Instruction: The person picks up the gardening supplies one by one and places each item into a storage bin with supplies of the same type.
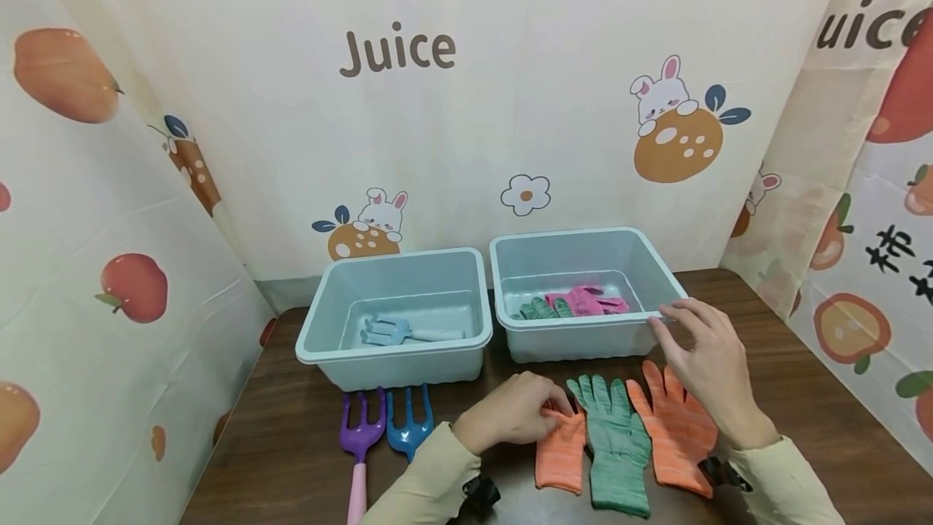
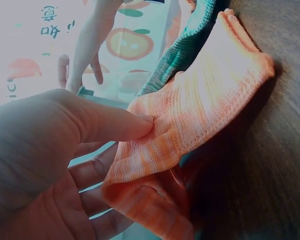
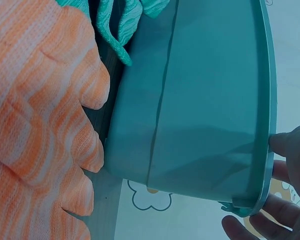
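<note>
My left hand (image 1: 513, 411) pinches an orange striped knit glove (image 1: 560, 454) between thumb and fingers. In the left wrist view the glove's cuff (image 2: 225, 75) is lifted off the table and the part beneath folds over. My right hand (image 1: 710, 359) holds the front right corner of the right light blue bin (image 1: 583, 343), thumb on the rim in the right wrist view. A green knit glove (image 1: 618, 460) lies flat between the held glove and another orange glove (image 1: 678, 444), which lies below my right hand. Inside the right bin are a pink glove (image 1: 586, 300) and a green glove (image 1: 543, 309).
A second light blue bin (image 1: 401, 367) stands left of the first, with a pale blue hand fork (image 1: 389, 332) inside. Purple (image 1: 360, 432) and blue (image 1: 411, 430) hand forks lie before it on the wooden table (image 1: 277, 444). A printed curtain (image 1: 466, 128) hangs behind.
</note>
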A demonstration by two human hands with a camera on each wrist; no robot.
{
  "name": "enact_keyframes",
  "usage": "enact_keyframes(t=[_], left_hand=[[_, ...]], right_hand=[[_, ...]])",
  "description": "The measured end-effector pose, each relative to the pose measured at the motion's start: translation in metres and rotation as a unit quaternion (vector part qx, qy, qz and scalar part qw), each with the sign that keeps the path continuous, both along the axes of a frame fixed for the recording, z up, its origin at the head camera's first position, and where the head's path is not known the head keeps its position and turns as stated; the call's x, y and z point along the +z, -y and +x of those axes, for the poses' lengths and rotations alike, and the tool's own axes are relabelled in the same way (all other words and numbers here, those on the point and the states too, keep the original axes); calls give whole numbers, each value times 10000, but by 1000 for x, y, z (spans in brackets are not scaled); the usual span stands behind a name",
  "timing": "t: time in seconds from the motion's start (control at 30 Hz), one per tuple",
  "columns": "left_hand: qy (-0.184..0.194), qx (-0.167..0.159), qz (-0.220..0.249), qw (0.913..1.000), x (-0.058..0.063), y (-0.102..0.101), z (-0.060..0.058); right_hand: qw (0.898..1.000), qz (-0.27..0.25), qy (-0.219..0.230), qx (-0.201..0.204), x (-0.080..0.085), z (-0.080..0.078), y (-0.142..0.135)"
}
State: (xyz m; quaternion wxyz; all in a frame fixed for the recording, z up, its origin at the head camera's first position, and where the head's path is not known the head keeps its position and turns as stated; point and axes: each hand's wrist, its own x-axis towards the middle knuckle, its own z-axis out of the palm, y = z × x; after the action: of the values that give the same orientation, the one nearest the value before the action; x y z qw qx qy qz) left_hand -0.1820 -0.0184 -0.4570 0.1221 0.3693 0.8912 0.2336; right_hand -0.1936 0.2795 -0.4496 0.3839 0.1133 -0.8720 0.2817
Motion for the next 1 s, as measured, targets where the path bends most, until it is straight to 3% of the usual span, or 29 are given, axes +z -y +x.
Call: enact_keyframes(t=[0.47, 1.0], left_hand=[[-159, 26, 304, 9994, 4, 7, 0], [-145, 7, 563, 9983, 22, 8, -3]], right_hand=[[10000, 17, 63, -5, -1, 0, -1], [9999, 54, 96, -27, -2, 0, -2]])
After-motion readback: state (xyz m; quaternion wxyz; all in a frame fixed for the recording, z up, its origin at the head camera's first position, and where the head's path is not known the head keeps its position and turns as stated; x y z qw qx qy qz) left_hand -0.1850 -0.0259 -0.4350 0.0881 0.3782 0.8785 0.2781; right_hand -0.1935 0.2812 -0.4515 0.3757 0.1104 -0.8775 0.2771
